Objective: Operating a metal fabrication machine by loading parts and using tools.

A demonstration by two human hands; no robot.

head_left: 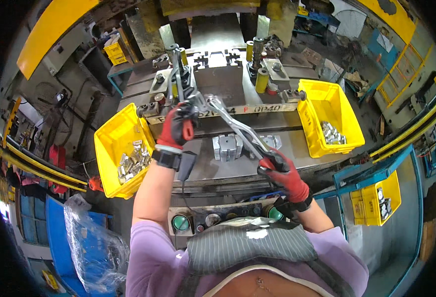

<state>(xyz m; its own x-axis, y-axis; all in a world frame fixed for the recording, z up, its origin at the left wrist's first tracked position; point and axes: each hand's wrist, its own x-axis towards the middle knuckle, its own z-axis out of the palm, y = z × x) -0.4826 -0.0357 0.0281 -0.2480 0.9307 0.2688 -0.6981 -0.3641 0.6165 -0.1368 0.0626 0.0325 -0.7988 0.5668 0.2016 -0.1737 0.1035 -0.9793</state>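
Note:
My right hand [283,174], in a red and black glove, is closed round the black grip of long silver tongs [243,129]. The tongs slant up and left, and their far end reaches a small silver metal part [197,101] in front of my left hand. Gloved the same way, my left hand [179,127] is raised with its fingers curled beside that part. Slim metal bars [170,85] rise just above it; whether the hand grips them or the part is hard to make out. Blocky silver metal parts [228,147] stand grouped on the press bed between my hands.
Yellow bins with silver metal pieces stand at left [106,166] and right [311,133]. Ahead is a press die [218,81] with upright guide posts [261,80] and a bright lit area. Green buttons [180,222] sit on a panel near my body. Another yellow bin [359,205] is lower right.

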